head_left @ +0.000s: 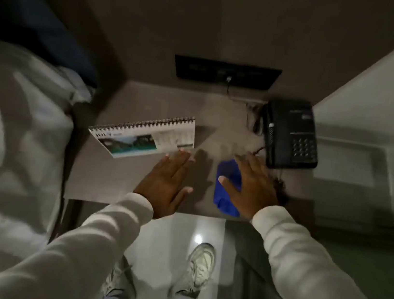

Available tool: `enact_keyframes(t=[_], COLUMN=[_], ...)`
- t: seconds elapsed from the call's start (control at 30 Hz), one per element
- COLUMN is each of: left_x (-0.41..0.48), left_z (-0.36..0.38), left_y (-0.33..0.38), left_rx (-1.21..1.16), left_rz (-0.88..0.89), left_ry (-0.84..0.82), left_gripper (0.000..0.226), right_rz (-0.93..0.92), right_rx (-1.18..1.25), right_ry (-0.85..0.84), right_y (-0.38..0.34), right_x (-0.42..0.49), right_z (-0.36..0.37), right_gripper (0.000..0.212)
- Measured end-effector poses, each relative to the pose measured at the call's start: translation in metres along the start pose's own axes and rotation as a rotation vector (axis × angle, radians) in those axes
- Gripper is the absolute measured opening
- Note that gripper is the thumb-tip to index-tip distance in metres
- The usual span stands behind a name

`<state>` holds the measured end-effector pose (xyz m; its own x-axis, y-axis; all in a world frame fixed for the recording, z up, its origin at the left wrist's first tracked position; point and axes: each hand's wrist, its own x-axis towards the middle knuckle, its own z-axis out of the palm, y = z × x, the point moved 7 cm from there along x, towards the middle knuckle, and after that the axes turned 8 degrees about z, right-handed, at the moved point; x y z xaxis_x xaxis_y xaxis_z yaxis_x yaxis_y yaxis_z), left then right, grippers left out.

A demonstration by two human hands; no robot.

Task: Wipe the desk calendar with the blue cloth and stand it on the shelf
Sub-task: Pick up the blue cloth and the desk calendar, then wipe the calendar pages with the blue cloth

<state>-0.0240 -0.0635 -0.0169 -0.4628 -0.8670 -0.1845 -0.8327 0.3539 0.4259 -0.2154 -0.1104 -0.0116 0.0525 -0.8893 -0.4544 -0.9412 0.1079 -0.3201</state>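
Note:
A spiral-bound desk calendar [146, 136] with a landscape photo stands on the left part of a small grey bedside shelf [111, 177]. My left hand [167, 183] hovers flat with fingers spread just below the calendar's lower right corner, fingertips almost at its edge. A crumpled blue cloth [227, 186] lies on the shelf's right part. My right hand [249, 187] rests spread over the cloth's right side, thumb across it; whether the fingers grip it is unclear.
A black desk telephone [291, 134] with tangled cords sits at the shelf's back right. A dark socket panel [226, 73] is on the wall behind. A bed with white linen [17, 124] is at the left. My shoes [200, 264] stand on the tiled floor below.

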Motion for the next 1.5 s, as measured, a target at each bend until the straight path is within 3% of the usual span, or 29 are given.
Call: enact_keyframes(t=[0.13, 0.23, 0.5, 0.67, 0.8, 1.1, 1.33, 1.5], left_x=[-0.001, -0.001, 0.000, -0.025, -0.064, -0.051, 0.008, 0.012], left_z=[0.076, 0.109, 0.126, 0.091, 0.038, -0.096, -0.095, -0.090], left_y=[-0.037, -0.053, -0.061, -0.060, -0.079, -0.121, -0.141, -0.145], left_rx=[0.062, 0.133, 0.200, 0.083, 0.155, 0.233, 0.540, 0.490], left_rz=[-0.049, -0.083, -0.081, 0.064, 0.174, 0.430, 0.721, 0.785], left_ry=[-0.049, -0.026, 0.039, -0.025, -0.042, 0.242, -0.121, -0.166], left_gripper=[0.071, 0.072, 0.074, 0.077, 0.078, 0.079, 0.095, 0.100], right_rz=[0.091, 0.113, 0.099, 0.062, 0.033, 0.085, 0.050, 0.131], right_rx=[-0.128, -0.152, -0.116, 0.083, 0.329, 0.860, 0.918, 1.094], right_ry=[-0.006, 0.089, 0.236, 0.230, 0.242, 0.545, 0.786, 0.903], right_y=[0.021, 0.028, 0.022, 0.011, -0.014, -0.100, -0.136, -0.146], right_x=[0.016, 0.016, 0.017, 0.005, -0.013, -0.035, -0.017, 0.007], right_z=[0.074, 0.100, 0.113, 0.101, 0.099, 0.111, 0.119, 0.116], right_gripper=[0.070, 0.072, 0.059, 0.051, 0.043, 0.044, 0.043, 0.042])
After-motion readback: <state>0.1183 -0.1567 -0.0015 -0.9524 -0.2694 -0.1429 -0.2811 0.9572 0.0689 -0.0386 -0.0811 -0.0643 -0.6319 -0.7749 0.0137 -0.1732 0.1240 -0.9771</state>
